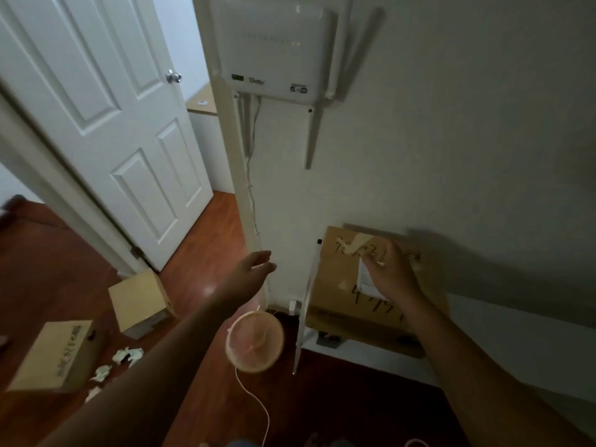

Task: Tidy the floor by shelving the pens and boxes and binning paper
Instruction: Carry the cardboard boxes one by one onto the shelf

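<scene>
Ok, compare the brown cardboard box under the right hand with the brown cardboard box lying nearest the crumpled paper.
The brown cardboard box under the right hand sits on the low white shelf against the wall; the brown cardboard box nearest the crumpled paper lies on the wooden floor. The right hand touches the first; nothing touches the second. The first carries a white label; none shows on the second. Both bear dark handwriting.

A white router (269, 48) with thin antennas hangs high on the wall (467, 124), and a thin cord (253, 195) runs down from it. A white door (96, 117) with a shiny knob (173, 77) stands open at the left. On the brown floor (58, 269), near the wall's bottom edge, sits a small round fan (254, 341) with a pale cable (254, 401).
</scene>
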A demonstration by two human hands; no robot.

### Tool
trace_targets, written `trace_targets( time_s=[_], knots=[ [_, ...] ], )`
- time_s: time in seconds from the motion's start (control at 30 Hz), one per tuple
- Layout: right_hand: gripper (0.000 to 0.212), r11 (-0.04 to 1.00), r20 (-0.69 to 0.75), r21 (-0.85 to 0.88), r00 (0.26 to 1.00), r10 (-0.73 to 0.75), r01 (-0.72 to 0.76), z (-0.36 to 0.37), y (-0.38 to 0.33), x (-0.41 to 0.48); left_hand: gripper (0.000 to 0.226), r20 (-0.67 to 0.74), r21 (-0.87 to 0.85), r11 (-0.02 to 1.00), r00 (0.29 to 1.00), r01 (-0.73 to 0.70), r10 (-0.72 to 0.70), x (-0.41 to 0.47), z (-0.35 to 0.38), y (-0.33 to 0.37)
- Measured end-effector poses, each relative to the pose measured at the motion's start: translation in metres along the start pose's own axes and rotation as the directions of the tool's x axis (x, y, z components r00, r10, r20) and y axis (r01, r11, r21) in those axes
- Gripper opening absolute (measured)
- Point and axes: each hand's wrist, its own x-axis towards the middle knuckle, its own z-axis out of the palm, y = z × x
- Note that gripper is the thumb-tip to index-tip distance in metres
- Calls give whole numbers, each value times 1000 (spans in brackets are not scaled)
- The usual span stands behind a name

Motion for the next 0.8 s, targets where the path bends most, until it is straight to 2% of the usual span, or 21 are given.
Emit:
trace_targets(
  time_s=[0.17, 0.33, 0.63, 0.8],
  knots=[
    [64, 996, 85, 50, 993, -84, 80, 53, -55, -3, 54, -58, 0, 999, 998, 32, -32, -19, -60, -29],
    [61, 989, 175, 51, 974, -145, 138, 116, -114, -14, 50, -204, -32, 998, 977, 54, -60, -51, -138, -65],
    [58, 961, 321, 8, 909, -266, 278, 255, -235, -57, 41, -361, -210, 967, 908, 144, -213, -107, -300, -159],
    [56, 941, 378, 60, 865, -331, 334, 330, -278, -73, 36, -446, -236, 956, 855, 172, -264, -126, -373, -207]
  ],
)
